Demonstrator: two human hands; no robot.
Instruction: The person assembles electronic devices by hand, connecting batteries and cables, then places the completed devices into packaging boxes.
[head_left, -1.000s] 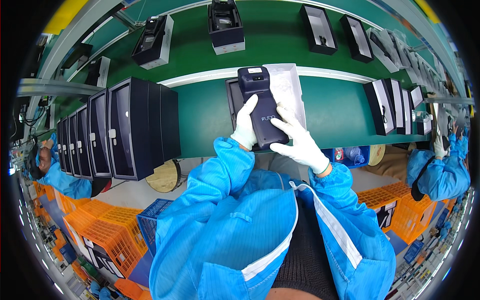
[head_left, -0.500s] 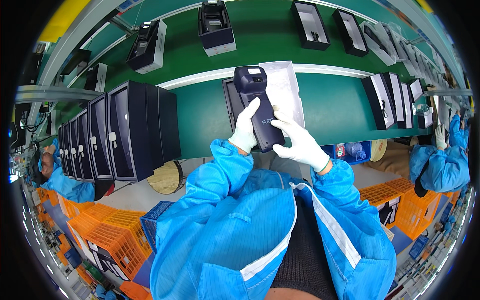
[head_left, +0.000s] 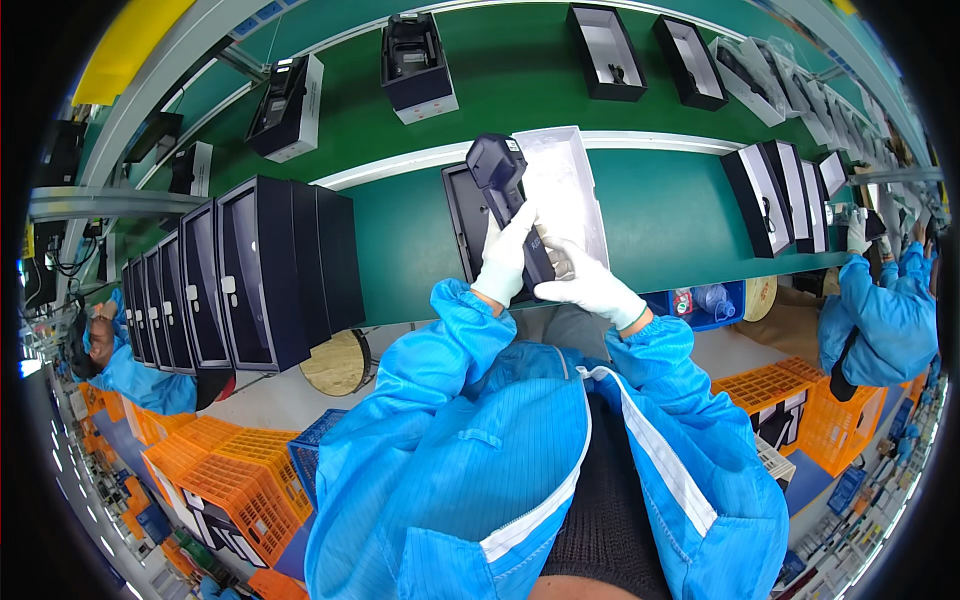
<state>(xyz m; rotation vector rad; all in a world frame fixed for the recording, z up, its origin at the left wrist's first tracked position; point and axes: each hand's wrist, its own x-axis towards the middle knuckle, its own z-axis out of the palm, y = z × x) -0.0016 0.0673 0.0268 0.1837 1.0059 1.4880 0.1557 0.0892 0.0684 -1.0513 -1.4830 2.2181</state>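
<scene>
Above the bench I hold a dark navy handheld payment terminal (head_left: 495,167), its bulky head pointing away from me and its body tilted onto one side edge. My left hand (head_left: 507,252), in a white glove, is closed round its left side, thumb on top. My right hand (head_left: 592,286), also gloved in white, grips the lower right side with bent fingers. Beneath the terminal lies a dark box part (head_left: 462,208), partly covered. Just right of it stands an open box part with a white inside (head_left: 568,185).
Dark boxes (head_left: 297,265) stand in a row at left. Along the green conveyor (head_left: 520,60) sit open boxes, two with devices inside (head_left: 410,60). More open boxes (head_left: 757,200) stand at right, near a co-worker in blue (head_left: 870,320). Orange crates (head_left: 240,480) are behind me.
The terminal has turned from showing its broad back to showing more of its side. Both hands have shifted their grip round it. The co-worker at right has raised their hands to the bench.
</scene>
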